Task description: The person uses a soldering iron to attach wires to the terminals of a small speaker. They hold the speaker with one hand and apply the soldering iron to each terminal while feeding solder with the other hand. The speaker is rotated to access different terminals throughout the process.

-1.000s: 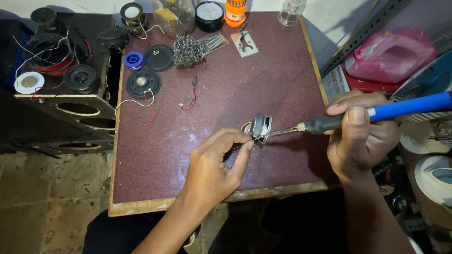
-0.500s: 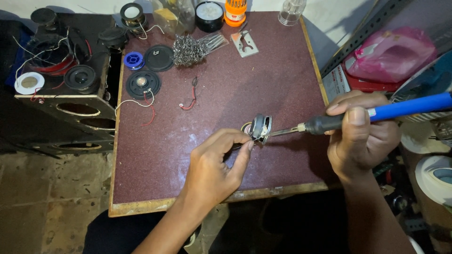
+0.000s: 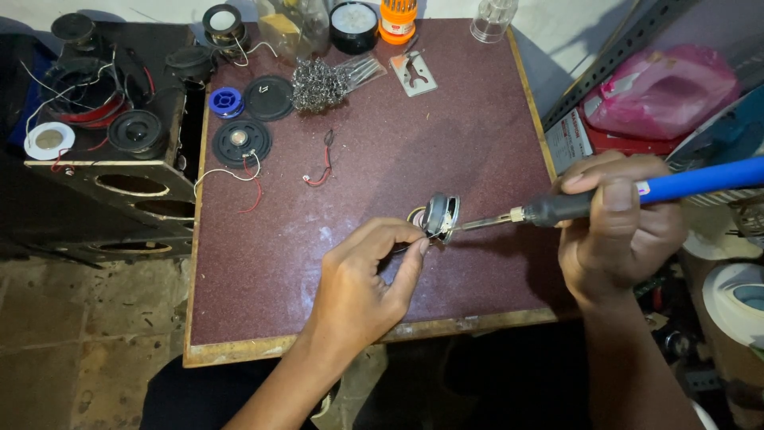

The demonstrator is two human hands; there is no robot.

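— How are the hands posed?

— The left hand (image 3: 362,279) is raised over the near part of the worktop (image 3: 263,295), forearm coming up from the near edge, thumb and forefinger pressed together on something thin just beside the small speaker (image 3: 440,216); what is pinched is too fine to be told. The right hand (image 3: 617,227) is curled tight around the soldering iron (image 3: 637,195), fingers wrapped over its dark grip, wrist off the worktop's right edge.

— And the iron, which way is it laid?

— Its long axis is nearly level, tilted slightly. The blue handle is run out to the right, past the worktop; the metal tip is pointed left and is met at the small speaker's rim.

— Where is the small speaker found?

— It is stood on edge on the worktop, between the two hands, touching the left fingertips.

— What else is seen relative to that speaker?

— A red-and-black wire piece (image 3: 322,163) is laid beyond it to the left, and further back a flat black speaker (image 3: 241,142) with white and red leads. A tangle of wire wool (image 3: 317,84) is set at the far edge.
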